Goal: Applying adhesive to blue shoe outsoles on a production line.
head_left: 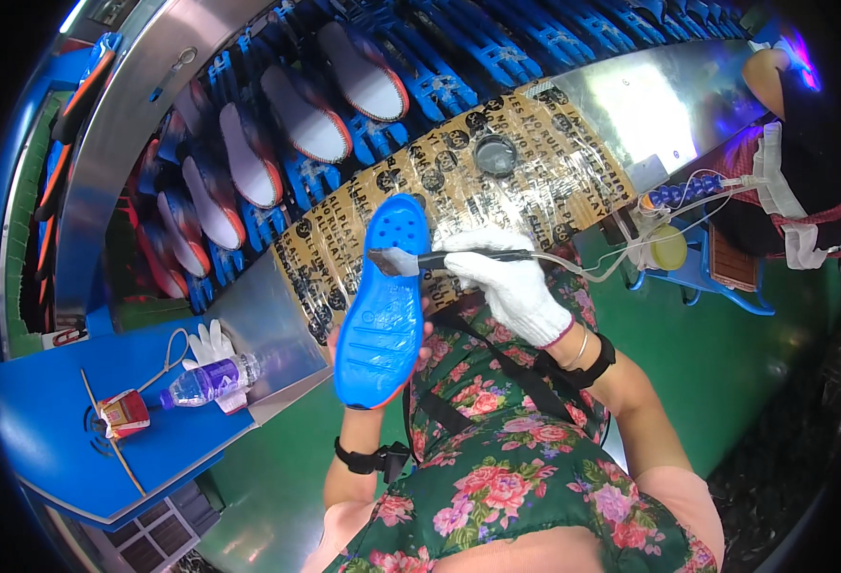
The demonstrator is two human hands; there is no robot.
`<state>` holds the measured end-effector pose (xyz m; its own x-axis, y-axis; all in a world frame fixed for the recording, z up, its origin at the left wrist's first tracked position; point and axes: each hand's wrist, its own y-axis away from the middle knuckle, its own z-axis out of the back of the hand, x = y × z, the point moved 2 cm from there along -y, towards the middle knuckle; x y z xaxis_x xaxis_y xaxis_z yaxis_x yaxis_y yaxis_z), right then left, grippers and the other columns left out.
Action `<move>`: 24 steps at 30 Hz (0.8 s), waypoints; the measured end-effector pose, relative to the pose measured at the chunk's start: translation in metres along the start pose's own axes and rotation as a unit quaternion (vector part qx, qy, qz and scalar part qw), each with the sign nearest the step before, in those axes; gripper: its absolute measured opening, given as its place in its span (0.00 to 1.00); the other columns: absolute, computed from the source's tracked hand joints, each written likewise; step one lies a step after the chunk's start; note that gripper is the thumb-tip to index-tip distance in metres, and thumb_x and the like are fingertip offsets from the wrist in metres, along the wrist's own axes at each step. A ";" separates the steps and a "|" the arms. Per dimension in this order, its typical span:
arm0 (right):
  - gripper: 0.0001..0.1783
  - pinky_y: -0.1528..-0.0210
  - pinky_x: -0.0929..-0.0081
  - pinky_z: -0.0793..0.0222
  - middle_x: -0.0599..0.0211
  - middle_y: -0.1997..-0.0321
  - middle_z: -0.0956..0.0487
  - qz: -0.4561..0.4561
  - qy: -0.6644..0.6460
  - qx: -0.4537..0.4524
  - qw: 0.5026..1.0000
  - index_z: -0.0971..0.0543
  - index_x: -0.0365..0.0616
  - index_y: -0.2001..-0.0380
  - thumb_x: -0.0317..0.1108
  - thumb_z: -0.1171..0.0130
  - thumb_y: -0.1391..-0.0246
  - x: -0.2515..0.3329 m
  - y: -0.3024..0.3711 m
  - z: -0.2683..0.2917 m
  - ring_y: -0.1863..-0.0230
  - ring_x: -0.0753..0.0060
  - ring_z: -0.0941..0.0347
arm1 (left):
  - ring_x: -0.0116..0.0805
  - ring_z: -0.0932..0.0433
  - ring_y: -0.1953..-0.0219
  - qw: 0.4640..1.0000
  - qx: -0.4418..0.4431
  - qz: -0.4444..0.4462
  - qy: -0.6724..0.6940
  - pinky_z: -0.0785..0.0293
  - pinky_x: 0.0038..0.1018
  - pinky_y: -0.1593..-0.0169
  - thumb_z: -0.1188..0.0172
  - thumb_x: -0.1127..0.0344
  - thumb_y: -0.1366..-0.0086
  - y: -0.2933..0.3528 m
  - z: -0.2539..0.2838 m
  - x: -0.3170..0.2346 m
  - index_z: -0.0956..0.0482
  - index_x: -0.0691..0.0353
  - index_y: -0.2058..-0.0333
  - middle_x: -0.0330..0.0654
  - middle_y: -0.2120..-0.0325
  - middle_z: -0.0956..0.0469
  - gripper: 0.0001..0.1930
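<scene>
My left hand (426,332) is bare and wraps round a blue shoe sole (382,310) from beneath; most of its palm is hidden. The sole's face is turned up, shiny as if wet, with small round holes toward the far end and a red edge at the near end. My right hand (499,277), in a white knit glove, grips a brush (396,261) by its black handle. The flat bristles touch the sole just below the holes. A thin clear tube (583,272) runs from the handle's end to the right.
Ahead, a ledge covered in printed brown tape (420,181) carries a round dark dish (496,155). Beyond it, shoe uppers (306,115) sit on a blue rack line. At left, a blue table (48,420) holds a bottle (212,380), glove (208,344) and red box (124,416). Another person sits at right.
</scene>
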<state>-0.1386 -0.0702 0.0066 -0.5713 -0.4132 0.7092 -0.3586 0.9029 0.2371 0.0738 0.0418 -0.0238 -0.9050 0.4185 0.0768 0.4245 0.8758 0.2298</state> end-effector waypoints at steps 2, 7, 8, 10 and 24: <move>0.13 0.58 0.80 0.23 0.63 0.59 0.14 0.049 0.043 0.026 0.998 0.15 0.37 0.56 0.22 0.33 0.46 0.013 0.002 -0.008 0.62 0.77 0.19 | 0.67 0.45 0.30 0.998 0.040 -0.051 -0.004 0.39 0.67 0.35 0.37 0.33 0.44 -0.008 -0.008 0.025 0.52 0.59 0.27 0.58 0.30 0.46 0.56; 0.11 0.55 0.72 0.21 0.60 0.60 0.14 0.239 0.293 0.061 0.924 0.14 0.38 0.61 0.24 0.29 0.51 0.062 0.008 -0.030 0.59 0.71 0.17 | 0.69 0.49 0.28 0.994 0.105 -0.003 -0.020 0.43 0.71 0.34 0.39 0.29 0.46 -0.045 -0.023 0.043 0.52 0.56 0.27 0.56 0.31 0.43 0.58; 0.12 0.55 0.71 0.21 0.60 0.61 0.14 0.281 0.344 0.070 0.893 0.14 0.38 0.61 0.24 0.29 0.51 0.070 0.008 -0.034 0.59 0.70 0.17 | 0.70 0.49 0.29 0.992 0.122 0.008 -0.028 0.44 0.71 0.34 0.40 0.27 0.46 -0.049 -0.026 0.048 0.52 0.55 0.27 0.57 0.31 0.43 0.57; 0.11 0.56 0.70 0.21 0.59 0.61 0.13 0.354 0.386 0.088 0.848 0.13 0.40 0.64 0.24 0.28 0.54 0.085 0.008 -0.042 0.60 0.67 0.16 | 0.71 0.44 0.31 0.993 0.118 0.003 0.008 0.44 0.73 0.35 0.44 0.23 0.45 -0.056 -0.028 0.057 0.52 0.54 0.27 0.58 0.32 0.41 0.58; 0.17 0.62 0.65 0.22 0.62 0.60 0.15 0.537 0.496 0.171 0.661 0.14 0.46 0.59 0.26 0.32 0.55 0.077 0.017 -0.071 0.63 0.59 0.19 | 0.52 0.40 0.29 0.949 -0.072 -0.110 -0.285 0.43 0.52 0.28 0.50 0.29 0.37 -0.050 -0.016 0.053 0.50 0.52 0.27 0.49 0.29 0.42 0.48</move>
<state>-0.1366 -0.0783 0.1127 0.0711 0.8783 0.4728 -0.3828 0.4618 -0.8001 0.0043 0.0159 -0.0159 -0.7905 0.3285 -0.5169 0.1822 0.9319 0.3136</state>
